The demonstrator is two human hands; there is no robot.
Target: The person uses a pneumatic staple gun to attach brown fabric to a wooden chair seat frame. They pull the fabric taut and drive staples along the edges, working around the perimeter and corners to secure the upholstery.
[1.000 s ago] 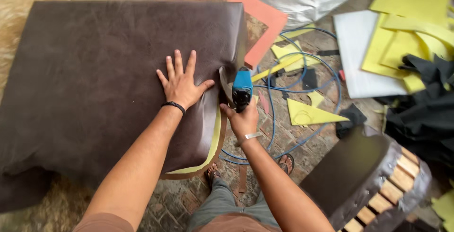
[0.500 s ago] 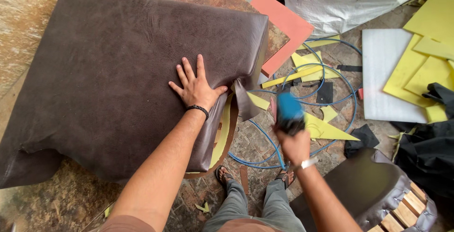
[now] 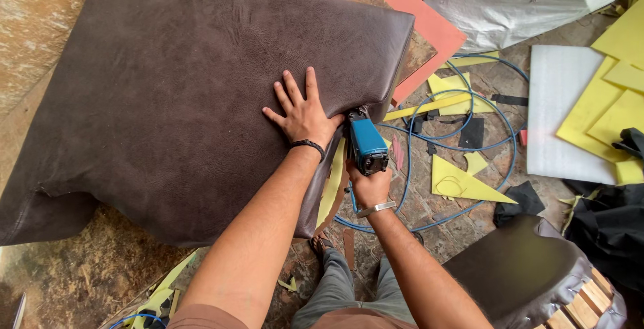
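While the brown leather cover (image 3: 188,94) is lying stretched over a large cushion on the worktable, the left hand (image 3: 303,111) is pressing flat on it near its right edge, fingers spread wide and gripping nothing. Just to the right, the right hand (image 3: 371,187) is wrapped tightly around the handle of a blue staple gun (image 3: 367,142), whose nose is touching the cover's right edge where it folds down over the side. A thin blue air hose (image 3: 463,148) is looping across the floor to the right of the tool.

That cover is looking soft and pliable, draping and wrinkling at its near left corner, yet thick enough to resist tearing; it would probably slide on the foam beneath unless held down. Its best hold is likely a flat palm close to the edge being worked, or a pinch on the loose folded flap. A strip of yellow foam (image 3: 333,185) is showing beneath the near right edge.

The worktable (image 3: 80,268) is showing as a worn, mottled brown surface at the near left. Farther right, the stone-paved floor is carrying yellow foam offcuts (image 3: 463,183), a salmon-coloured board (image 3: 426,30), a white sheet (image 3: 560,121), a white plastic sack (image 3: 523,0) at the far side and another brown upholstered seat (image 3: 530,275) on wooden slats at the near right.
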